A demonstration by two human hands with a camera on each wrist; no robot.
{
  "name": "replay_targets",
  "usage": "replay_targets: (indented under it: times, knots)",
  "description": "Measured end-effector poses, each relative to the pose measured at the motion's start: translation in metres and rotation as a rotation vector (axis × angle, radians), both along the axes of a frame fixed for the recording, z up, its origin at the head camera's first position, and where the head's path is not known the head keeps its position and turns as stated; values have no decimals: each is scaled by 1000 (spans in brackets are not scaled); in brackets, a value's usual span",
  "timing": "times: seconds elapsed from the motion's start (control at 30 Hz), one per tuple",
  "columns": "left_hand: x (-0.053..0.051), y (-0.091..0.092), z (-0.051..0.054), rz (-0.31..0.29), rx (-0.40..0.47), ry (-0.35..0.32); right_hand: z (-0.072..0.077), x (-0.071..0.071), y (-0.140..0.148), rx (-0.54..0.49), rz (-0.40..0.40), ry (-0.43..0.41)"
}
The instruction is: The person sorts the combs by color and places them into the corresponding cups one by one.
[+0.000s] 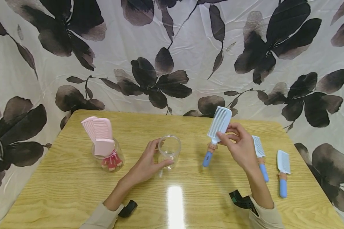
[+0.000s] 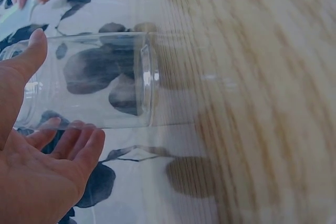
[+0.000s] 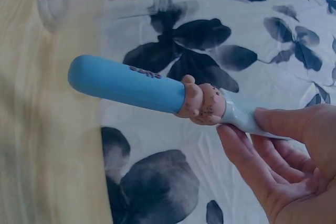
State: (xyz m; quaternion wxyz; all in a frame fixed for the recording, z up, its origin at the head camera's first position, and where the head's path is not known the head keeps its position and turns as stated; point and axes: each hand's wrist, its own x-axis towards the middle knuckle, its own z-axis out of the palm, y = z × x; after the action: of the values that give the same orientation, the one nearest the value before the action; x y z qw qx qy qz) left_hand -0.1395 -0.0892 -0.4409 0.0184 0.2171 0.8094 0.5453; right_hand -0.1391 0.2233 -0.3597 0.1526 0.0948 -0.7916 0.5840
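Observation:
A clear glass jar [image 1: 169, 149] stands upright on the table, its mouth facing up. My left hand [image 1: 147, 161] holds it from the left side, thumb in front and fingers behind; the left wrist view shows thumb and fingers [image 2: 86, 148] on opposite sides of the glass. To the jar's right, my right hand [image 1: 240, 146] pinches a light blue comb [image 1: 219, 122] by its toothed head. That comb's darker blue handle [image 3: 126, 83] points downward, with a small brown bear figure [image 3: 202, 100] at its neck. The handle is apart from the jar.
Two more blue combs, one [image 1: 261, 157] partly behind my right wrist and another [image 1: 283, 173] farther right, lie on the wooden table [image 1: 143, 203]. At left, a second jar [image 1: 121, 156] holds several pink combs [image 1: 103, 130]. Floral cloth [image 1: 189, 57] hangs behind the table.

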Motion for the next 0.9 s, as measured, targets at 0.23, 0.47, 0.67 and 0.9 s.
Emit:
replay_targets:
  times: [0.23,0.47,0.67,0.9]
  knots:
    - [1,3,-1,-7,6,-29,5,-1,-6,-184,-32,131]
    - [2,3,0,-8,7,-29,10,-1,-12,-349,-9,220]
    - [2,2,-1,-2,6,-8,17,-3,-21,-453,-9,252]
    - [2,1,1,4,1,-13,24,-5,-36,-555,-1,286]
